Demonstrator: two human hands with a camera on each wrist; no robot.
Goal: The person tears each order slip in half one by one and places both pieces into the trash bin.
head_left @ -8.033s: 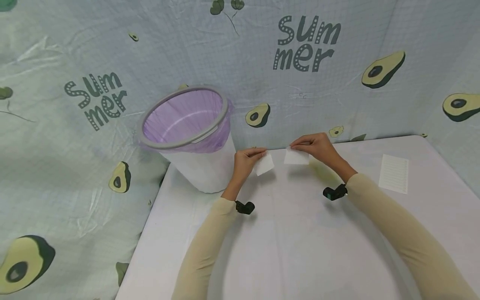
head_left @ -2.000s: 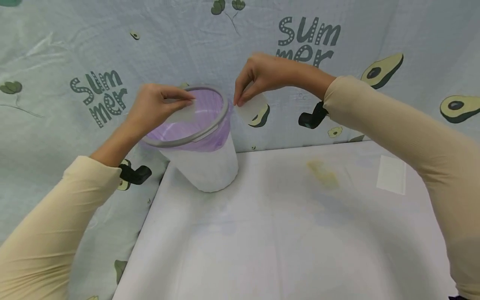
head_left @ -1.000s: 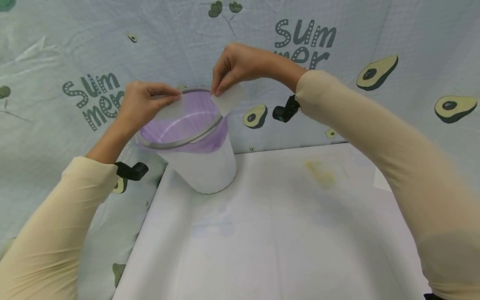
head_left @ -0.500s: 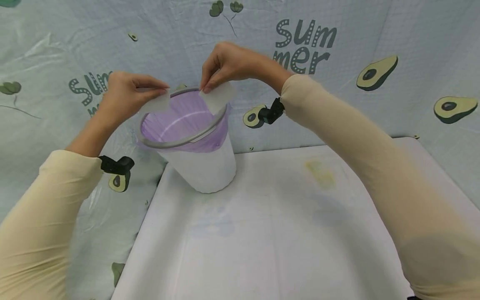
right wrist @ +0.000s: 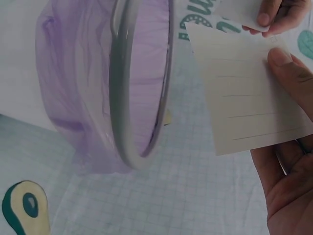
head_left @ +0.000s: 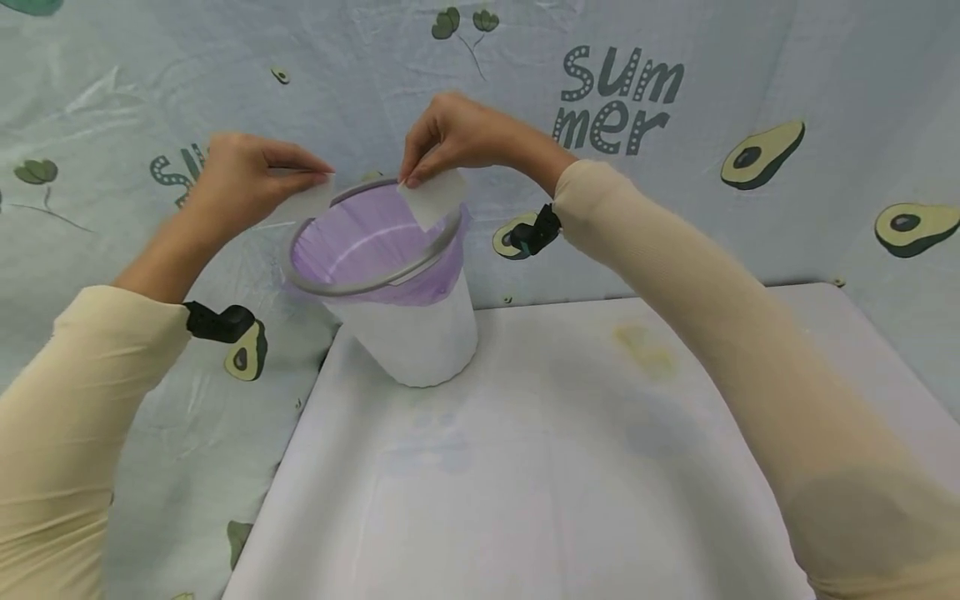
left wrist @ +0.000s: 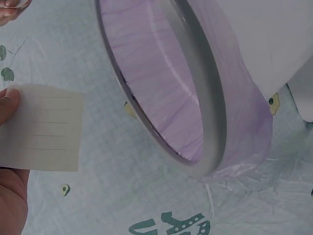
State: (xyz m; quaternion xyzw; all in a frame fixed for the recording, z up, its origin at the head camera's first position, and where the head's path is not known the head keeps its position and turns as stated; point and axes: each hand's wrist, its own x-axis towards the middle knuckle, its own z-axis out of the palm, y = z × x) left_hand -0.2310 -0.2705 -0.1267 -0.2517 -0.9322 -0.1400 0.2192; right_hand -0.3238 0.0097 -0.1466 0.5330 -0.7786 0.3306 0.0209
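My left hand pinches a piece of lined white paper between thumb and fingers, left of the bin's rim. A second lined paper piece is pinched by my right hand over the bin's back right side; it hangs down in front of the opening. Below both hands stands a white bin with a grey rim and a purple bag lining it. The bin's floor is hidden from every view.
The bin stands at the back left of a white-covered table. A yellowish stain marks the cover. Behind hangs a pale curtain printed with avocados. My right sleeve crosses above the table's right side.
Both hands have risen from the table's back edge to the bin, each carrying paper. Lately both shifted left, the left hand going past the rim. The sleeve now covers the lined sheet on the right.
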